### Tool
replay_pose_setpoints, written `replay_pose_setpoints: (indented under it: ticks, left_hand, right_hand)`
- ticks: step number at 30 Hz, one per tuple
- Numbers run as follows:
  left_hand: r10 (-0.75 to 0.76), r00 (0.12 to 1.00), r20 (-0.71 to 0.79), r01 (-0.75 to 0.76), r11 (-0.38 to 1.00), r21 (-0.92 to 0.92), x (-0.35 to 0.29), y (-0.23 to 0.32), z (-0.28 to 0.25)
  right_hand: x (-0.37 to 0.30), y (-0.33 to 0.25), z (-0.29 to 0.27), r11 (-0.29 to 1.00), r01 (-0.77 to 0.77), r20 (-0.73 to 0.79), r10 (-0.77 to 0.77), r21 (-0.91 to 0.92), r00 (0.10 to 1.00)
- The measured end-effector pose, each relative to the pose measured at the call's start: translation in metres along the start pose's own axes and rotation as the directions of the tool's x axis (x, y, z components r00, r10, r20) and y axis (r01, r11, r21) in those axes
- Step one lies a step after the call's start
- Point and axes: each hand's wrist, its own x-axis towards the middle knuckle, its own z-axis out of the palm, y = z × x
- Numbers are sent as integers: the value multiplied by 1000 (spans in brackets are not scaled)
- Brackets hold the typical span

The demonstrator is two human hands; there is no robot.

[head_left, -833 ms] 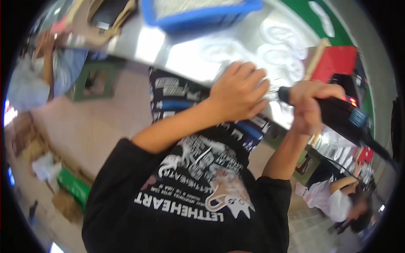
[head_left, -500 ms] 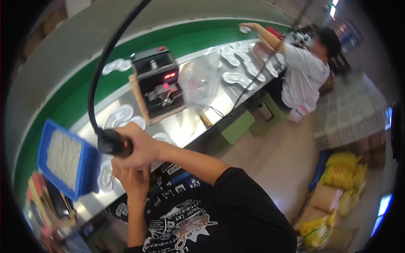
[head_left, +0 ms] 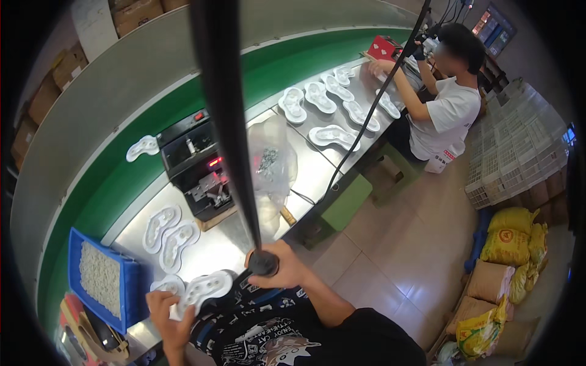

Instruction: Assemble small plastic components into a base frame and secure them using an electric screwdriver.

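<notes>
My left hand (head_left: 171, 326) pinches the end of a white, curved plastic shell (head_left: 210, 287) with several small recesses, tilted in front of my shirt. Partly covered by it, another white shell (head_left: 167, 284) rests at the bench edge. My right hand (head_left: 288, 265) is wrapped round a black electric screwdriver (head_left: 264, 264), seen from its top end, its thick dark cord rising across the view. The driver's tip is hidden. Two more white shells (head_left: 178, 245) lie side by side on the metal bench, beyond my left hand.
A screw feeder (head_left: 186, 152) with a red display stands on the bench beside a clear bag of screws (head_left: 267, 161). At left is a blue bin (head_left: 135, 290) of small white parts. A co-worker (head_left: 448, 113) sits at right near several shells. Behind runs a green belt (head_left: 174, 100).
My right hand has moved right with the screwdriver, away from my left hand. The shell in my left hand has come into view. The co-worker's arm has drawn back from the belt.
</notes>
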Motion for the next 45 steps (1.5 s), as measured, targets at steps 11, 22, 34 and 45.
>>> replay_pose_setpoints:
  ticks: [11,22,34,45]
  left_hand:
    - [-88,917,-389,257,875,410,227,-94,11]
    - [-117,930,-348,341,629,698,362,-173,71]
    - [-24,956,293,-208,648,733,402,-265,36]
    - [178,903,391,-406,648,644,315,-58,-41]
  right_hand:
    - [-12,54,-51,940,37,-236,47,339,971]
    - [-15,48,-48,952,115,-276,-34,285,961]
    - [5,39,-62,982,-65,-362,127,179,923]
    - [13,41,-61,990,16,-389,42,143,920]
